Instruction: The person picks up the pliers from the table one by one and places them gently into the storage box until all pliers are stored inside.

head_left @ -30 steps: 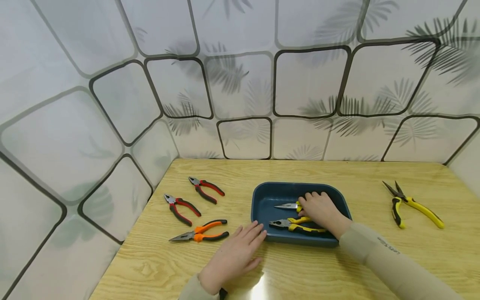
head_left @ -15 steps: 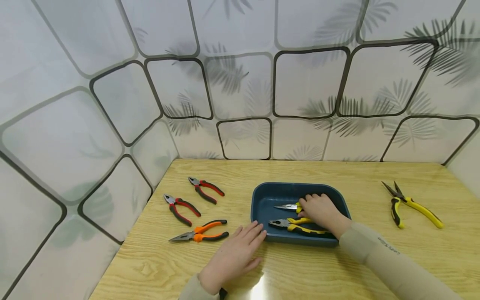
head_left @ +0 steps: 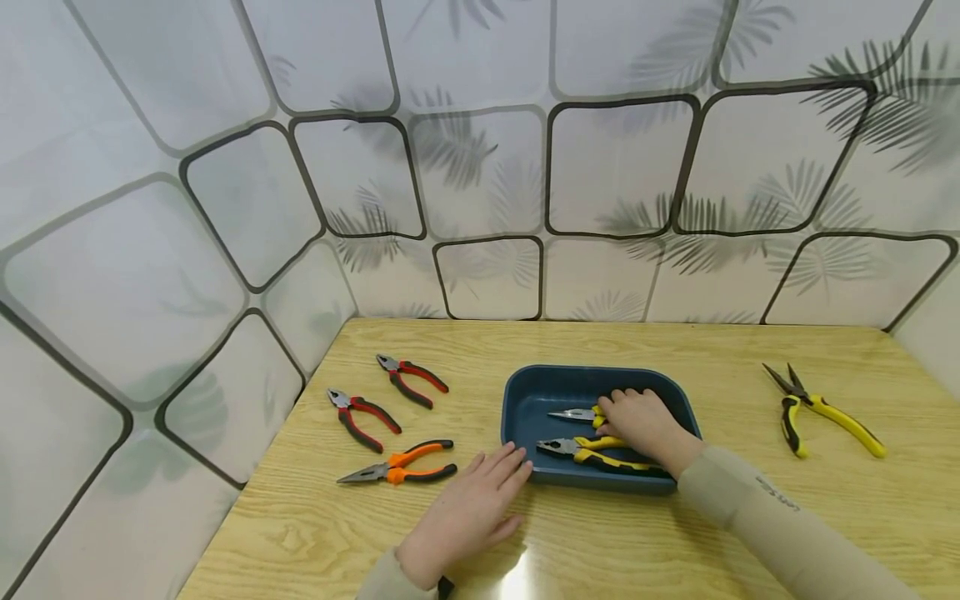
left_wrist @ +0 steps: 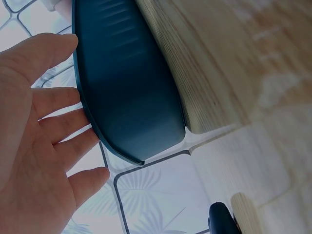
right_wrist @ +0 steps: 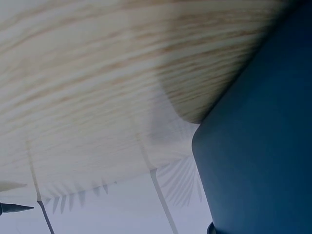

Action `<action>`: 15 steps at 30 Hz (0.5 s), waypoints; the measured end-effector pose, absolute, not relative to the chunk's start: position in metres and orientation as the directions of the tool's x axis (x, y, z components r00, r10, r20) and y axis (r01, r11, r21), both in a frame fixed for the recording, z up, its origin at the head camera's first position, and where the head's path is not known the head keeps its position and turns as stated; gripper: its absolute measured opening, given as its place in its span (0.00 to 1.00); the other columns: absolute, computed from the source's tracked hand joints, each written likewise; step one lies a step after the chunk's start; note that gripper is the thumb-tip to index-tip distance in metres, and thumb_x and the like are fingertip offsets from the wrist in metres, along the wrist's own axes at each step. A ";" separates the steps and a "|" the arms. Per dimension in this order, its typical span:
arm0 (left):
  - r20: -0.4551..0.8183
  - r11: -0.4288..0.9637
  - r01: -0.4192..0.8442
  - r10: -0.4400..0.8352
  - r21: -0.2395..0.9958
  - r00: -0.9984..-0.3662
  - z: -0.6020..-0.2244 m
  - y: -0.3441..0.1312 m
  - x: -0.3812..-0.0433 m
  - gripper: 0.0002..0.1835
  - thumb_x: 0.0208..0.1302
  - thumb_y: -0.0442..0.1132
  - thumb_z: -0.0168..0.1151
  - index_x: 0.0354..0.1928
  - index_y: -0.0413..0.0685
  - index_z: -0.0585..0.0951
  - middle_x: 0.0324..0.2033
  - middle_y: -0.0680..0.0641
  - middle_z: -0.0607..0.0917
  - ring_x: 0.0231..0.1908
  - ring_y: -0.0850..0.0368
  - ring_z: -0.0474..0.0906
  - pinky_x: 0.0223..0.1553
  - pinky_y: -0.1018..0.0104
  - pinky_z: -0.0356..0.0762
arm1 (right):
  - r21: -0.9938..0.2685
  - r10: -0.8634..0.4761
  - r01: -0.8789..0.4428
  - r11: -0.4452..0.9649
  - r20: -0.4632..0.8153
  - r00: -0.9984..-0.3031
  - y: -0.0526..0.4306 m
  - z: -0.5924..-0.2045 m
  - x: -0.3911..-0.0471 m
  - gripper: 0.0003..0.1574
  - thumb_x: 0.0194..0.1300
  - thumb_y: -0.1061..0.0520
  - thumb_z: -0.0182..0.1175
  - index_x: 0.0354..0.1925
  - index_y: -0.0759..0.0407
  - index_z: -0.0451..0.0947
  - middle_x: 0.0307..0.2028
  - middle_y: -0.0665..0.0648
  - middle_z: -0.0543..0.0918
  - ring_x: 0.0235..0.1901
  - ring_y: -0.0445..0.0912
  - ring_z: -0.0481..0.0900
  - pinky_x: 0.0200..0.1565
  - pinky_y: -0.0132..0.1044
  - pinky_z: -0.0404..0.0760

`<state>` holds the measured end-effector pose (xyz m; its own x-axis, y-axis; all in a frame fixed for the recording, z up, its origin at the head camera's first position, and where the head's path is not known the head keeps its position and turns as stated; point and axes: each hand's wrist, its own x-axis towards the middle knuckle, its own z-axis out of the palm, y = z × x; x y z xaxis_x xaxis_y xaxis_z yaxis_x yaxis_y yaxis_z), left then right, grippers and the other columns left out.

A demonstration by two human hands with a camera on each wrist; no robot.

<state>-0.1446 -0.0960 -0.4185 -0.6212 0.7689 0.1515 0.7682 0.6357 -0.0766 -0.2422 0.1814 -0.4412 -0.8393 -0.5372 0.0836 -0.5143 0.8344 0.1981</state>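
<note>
A dark blue tray (head_left: 517,375) stands on the wooden table. Inside it lie yellow-handled long-nose pliers (head_left: 573,414), jaws pointing left, and yellow-and-black combination pliers (head_left: 558,447) nearer the front. My right hand (head_left: 639,423) reaches into the tray with curled fingers over the long-nose pliers' handles and grips them, hiding most of the handles. My left hand (head_left: 472,508) touches the tray's front left corner with straight, slightly spread fingertips; in the left wrist view, the fingertips of this hand (left_wrist: 44,141) meet the tray's rim (left_wrist: 80,83). The right wrist view shows only the tray's outer wall (right_wrist: 258,146), no hand.
On the left lie two red-and-black combination pliers (head_left: 365,417) (head_left: 412,379) and orange-and-black long-nose pliers (head_left: 401,467). Long-nose pliers with yellow-and-black handles (head_left: 817,408) lie spread on the right. A patterned curtain (head_left: 487,192) hangs along the table's back edge.
</note>
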 end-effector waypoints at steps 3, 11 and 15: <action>0.148 0.637 0.767 0.768 -0.076 -0.623 -0.418 -0.096 -0.145 0.32 0.57 0.53 0.56 0.61 0.44 0.66 0.61 0.43 0.64 0.62 0.51 0.54 0.54 0.52 0.63 | 0.186 -0.533 -0.513 0.838 0.078 -0.842 0.181 -0.441 -0.242 0.18 0.55 0.42 0.57 0.27 0.54 0.70 0.20 0.50 0.68 0.19 0.44 0.66 0.19 0.37 0.64; 0.154 0.636 0.767 0.768 -0.081 -0.621 -0.418 -0.096 -0.144 0.32 0.57 0.53 0.57 0.61 0.44 0.66 0.61 0.43 0.64 0.62 0.51 0.54 0.54 0.52 0.63 | 0.173 -0.510 -0.495 0.851 0.048 -0.859 0.180 -0.439 -0.241 0.19 0.55 0.40 0.56 0.28 0.53 0.70 0.22 0.50 0.68 0.20 0.44 0.66 0.20 0.38 0.65; 0.159 0.635 0.768 0.770 -0.083 -0.619 -0.418 -0.096 -0.144 0.32 0.57 0.52 0.57 0.61 0.44 0.66 0.61 0.44 0.64 0.62 0.51 0.54 0.53 0.52 0.64 | 0.168 -0.494 -0.483 0.859 0.027 -0.869 0.181 -0.439 -0.242 0.19 0.55 0.40 0.56 0.29 0.53 0.70 0.22 0.50 0.68 0.21 0.44 0.66 0.21 0.38 0.65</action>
<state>-0.1437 -0.0961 -0.4184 -0.6185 0.7696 0.1587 0.7684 0.6346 -0.0827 -0.2423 0.1807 -0.4391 -0.8693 -0.4936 0.0271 -0.4828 0.8594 0.1681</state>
